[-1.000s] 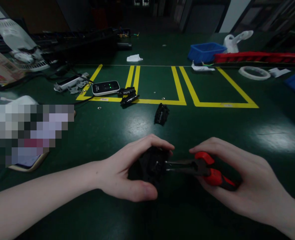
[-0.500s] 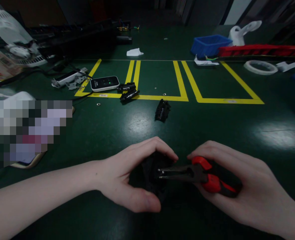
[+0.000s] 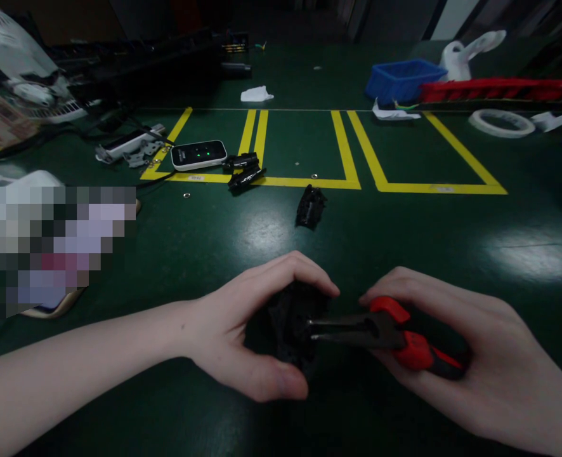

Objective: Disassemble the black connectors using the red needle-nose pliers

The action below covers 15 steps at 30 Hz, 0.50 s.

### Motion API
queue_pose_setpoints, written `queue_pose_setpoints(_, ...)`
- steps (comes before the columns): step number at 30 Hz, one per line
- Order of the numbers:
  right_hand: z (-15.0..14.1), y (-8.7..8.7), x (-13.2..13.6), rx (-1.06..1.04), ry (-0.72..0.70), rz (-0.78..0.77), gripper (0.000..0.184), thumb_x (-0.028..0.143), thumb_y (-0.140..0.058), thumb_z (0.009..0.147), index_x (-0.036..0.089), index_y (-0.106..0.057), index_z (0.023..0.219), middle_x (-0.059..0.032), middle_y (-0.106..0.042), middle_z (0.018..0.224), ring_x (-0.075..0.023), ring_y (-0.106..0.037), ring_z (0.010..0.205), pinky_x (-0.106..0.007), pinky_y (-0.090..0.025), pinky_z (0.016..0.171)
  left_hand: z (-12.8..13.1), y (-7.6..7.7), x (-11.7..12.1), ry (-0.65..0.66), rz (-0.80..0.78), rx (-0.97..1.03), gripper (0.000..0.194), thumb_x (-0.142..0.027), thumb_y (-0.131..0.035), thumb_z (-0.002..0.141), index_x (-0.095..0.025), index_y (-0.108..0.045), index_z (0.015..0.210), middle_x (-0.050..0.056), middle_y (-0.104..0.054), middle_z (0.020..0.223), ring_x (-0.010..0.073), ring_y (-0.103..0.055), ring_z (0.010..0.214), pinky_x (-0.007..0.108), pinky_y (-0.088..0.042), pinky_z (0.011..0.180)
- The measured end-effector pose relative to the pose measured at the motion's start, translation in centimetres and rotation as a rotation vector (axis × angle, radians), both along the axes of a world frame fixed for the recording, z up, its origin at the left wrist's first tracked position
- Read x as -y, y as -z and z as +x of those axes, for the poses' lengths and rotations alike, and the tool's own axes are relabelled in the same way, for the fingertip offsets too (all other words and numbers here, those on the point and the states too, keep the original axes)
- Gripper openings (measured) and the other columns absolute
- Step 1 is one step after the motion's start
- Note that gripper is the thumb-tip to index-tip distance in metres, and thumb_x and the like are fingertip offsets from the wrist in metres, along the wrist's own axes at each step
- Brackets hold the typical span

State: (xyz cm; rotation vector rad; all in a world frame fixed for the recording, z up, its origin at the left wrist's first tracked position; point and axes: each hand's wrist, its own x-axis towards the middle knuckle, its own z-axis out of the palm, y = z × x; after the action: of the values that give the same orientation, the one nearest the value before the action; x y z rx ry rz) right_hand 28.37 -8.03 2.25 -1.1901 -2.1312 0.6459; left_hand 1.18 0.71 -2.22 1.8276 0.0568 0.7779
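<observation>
Pliers [image 3: 415,349] and right hand [image 3: 490,349] have shifted slightly toward 3 o'clock since half a second ago, while the left hand [image 3: 228,320] has stayed nearly in place over the green table [image 3: 167,254]. Taking the risks from the biggest down: the black part [image 3: 291,314], sitting in the left hand's curve at 9 o'clock from the pliers, could twist or rock if the tool pulled harder than that hold resists. Next, the pliers' tips could skid off and jab the left thumb, at about 7 o'clock from them, or the fingertips at 1 o'clock. Least, a thin edge could chip under too hard a squeeze in this dim light.

Around the pliers' handles the right hand is curled, index finger reaching forward. The left hand bends into a wide C, gripping the part between fingers and thumb. Whether the slightly parted tips bite on anything is too dark to tell. Toward 12 o'clock lies a loose black piece [image 3: 310,207], a small ring [image 3: 314,176] just beyond.
</observation>
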Motion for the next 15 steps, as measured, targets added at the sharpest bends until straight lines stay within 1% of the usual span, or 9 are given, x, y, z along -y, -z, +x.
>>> queue_pose_setpoints(1, 0.00, 0.05, 0.00, 0.003, 0.000, -0.001, 0.015, 0.023, -0.071, 0.090, 0.030, -0.067, 0.103, 0.0021, -0.073, 0.088, -0.0160, -0.070, 0.066, -0.028, -0.054, 0.050, 0.04, 0.04, -0.06, 0.013, 0.030, 0.017, 0.066, -0.056, -0.080, 0.089, -0.024, -0.063, 0.145, 0.013, -0.070, 0.126, 0.0317, -0.069, 0.110, 0.041, -0.060, 0.090)
queue_pose_setpoints(2, 0.03, 0.09, 0.00, 0.007, -0.003, -0.003, 0.015, 0.023, -0.071, 0.090, 0.031, -0.067, 0.103, 0.0019, -0.073, 0.088, -0.0164, -0.070, 0.066, -0.028, -0.054, 0.050, 0.08, 0.05, -0.09, 0.015, 0.031, 0.018, 0.067, -0.055, -0.080, 0.089, -0.023, -0.063, 0.145, 0.013, -0.070, 0.127, 0.0319, -0.069, 0.110, 0.041, -0.060, 0.091)
queue_pose_setpoints(5, 0.20, 0.14, 0.01, 0.013, -0.016, -0.023, 0.018, 0.021, -0.070, 0.090, 0.032, -0.066, 0.104, 0.0018, -0.073, 0.088, -0.0173, -0.070, 0.066, -0.029, -0.054, 0.050, 0.18, -0.12, -0.02, -0.003, -0.032, -0.008, 0.082, -0.066, -0.087, 0.078, -0.022, -0.064, 0.143, 0.014, -0.069, 0.127, 0.0342, -0.068, 0.113, 0.044, -0.059, 0.094)
queue_pose_setpoints(7, 0.33, 0.16, 0.03, 0.027, -0.018, -0.037, 0.020, 0.020, -0.070, 0.089, 0.033, -0.065, 0.104, 0.0012, -0.073, 0.088, -0.0186, -0.071, 0.067, -0.030, -0.055, 0.050, 0.18, -0.31, 0.05, 0.004, -0.043, -0.019, 0.086, -0.071, -0.088, 0.074, -0.023, -0.065, 0.142, 0.014, -0.069, 0.127, 0.0346, -0.068, 0.113, 0.045, -0.059, 0.094)
queue_pose_setpoints(10, 0.44, 0.22, 0.03, 0.067, -0.019, -0.044, 0.019, 0.021, -0.069, 0.089, 0.032, -0.064, 0.104, -0.0002, -0.075, 0.088, -0.0205, -0.073, 0.067, -0.033, -0.055, 0.050, 0.15, -0.50, 0.05, 0.009, -0.042, -0.019, 0.087, -0.071, -0.089, 0.073, -0.024, -0.065, 0.141, 0.014, -0.070, 0.128, 0.0345, -0.068, 0.113, 0.045, -0.059, 0.094)
queue_pose_setpoints(15, 0.39, 0.26, -0.06, 0.065, -0.042, -0.016, 0.020, 0.019, -0.066, 0.091, 0.033, -0.062, 0.104, 0.0023, -0.073, 0.085, -0.0176, -0.071, 0.064, -0.030, -0.053, 0.049, 0.10, -0.52, -0.03, 0.001, -0.054, -0.017, 0.091, -0.069, -0.092, 0.070, -0.024, -0.065, 0.144, 0.014, -0.071, 0.128, 0.0351, -0.069, 0.113, 0.045, -0.061, 0.094)
